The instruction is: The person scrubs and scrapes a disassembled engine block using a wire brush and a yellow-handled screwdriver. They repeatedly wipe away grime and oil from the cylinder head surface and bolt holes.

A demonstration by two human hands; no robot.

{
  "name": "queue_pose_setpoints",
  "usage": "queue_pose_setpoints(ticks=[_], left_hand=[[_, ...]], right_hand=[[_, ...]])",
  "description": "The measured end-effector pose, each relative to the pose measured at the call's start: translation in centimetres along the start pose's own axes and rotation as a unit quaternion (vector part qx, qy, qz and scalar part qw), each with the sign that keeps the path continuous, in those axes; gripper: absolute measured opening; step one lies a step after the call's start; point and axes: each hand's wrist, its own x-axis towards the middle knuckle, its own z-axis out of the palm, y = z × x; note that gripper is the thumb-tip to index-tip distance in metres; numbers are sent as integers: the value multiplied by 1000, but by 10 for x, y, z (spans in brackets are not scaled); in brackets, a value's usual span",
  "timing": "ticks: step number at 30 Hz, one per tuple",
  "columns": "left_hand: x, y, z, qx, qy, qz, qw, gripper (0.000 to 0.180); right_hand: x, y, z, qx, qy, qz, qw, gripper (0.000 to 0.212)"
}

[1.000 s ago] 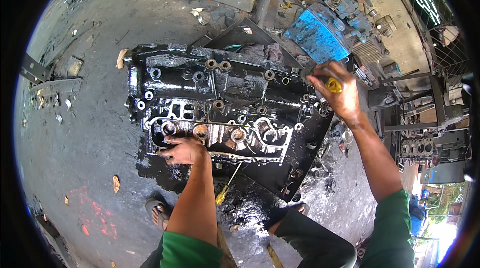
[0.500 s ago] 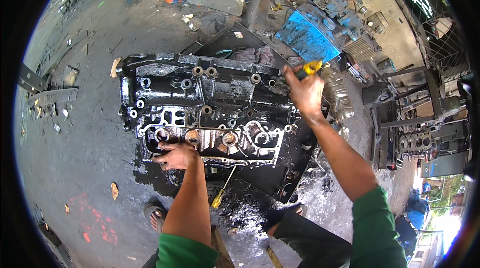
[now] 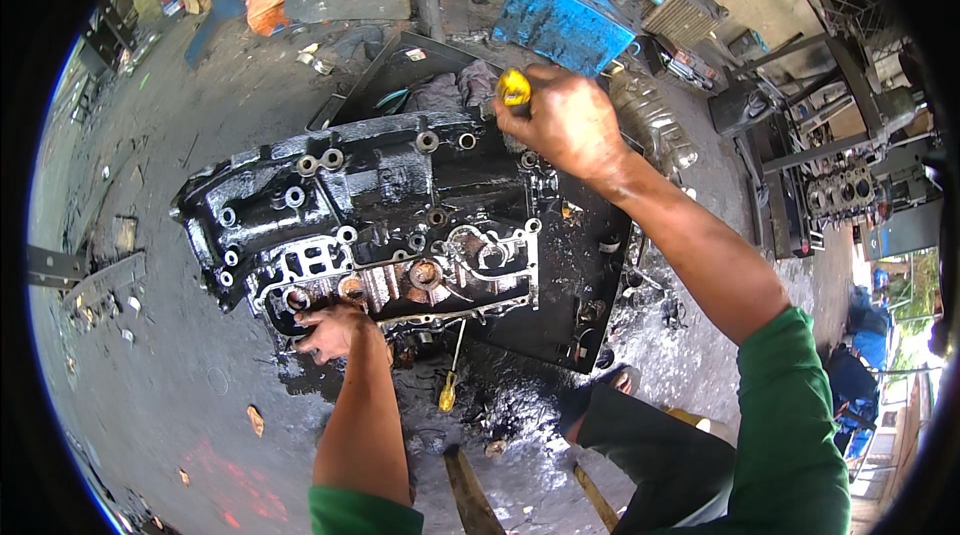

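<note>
A large black, oily engine block (image 3: 380, 185) lies on its side, its metal gasket edge and round bores facing up. On the near left rim of the block rests my left hand (image 3: 338, 329), fingers spread and touching the metal. My right hand (image 3: 575, 125) is closed around a tool with a yellow handle (image 3: 514, 87), raised over the block's far right end. The tool's working end is hidden. A screwdriver (image 3: 449, 390) with a yellow handle lies against the near side of the block, its shaft pointing away from me.
Under the block is a black metal tray (image 3: 560, 325). A crumpled dark cloth (image 3: 435, 93) lies behind the block, and a clear plastic bottle (image 3: 650, 120) stands to the right. Farther off is a blue machine (image 3: 565, 15). Oil wets the floor near my feet.
My right hand has moved left with the yellow-handled tool, closer over the block. The view has shifted and turned, so the block appears lower left; my left hand stays on its rim.
</note>
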Motion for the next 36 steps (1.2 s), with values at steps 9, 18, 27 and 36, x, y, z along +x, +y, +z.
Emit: queue_pose_setpoints(ticks=[9,18,27,36], left_hand=[[0,0,5,31,-12,49,998,71],[10,-5,8,30,-22,61,997,71],[9,-5,9,29,10,9,999,72],[3,-4,3,3,16,11,1000,73]], right_hand=[[-5,-27,29,72,103,-27,992,38],[-25,-10,14,201,57,186,960,45],[-28,-1,44,123,113,-61,984,29],[-28,-1,13,98,-112,-45,988,41]])
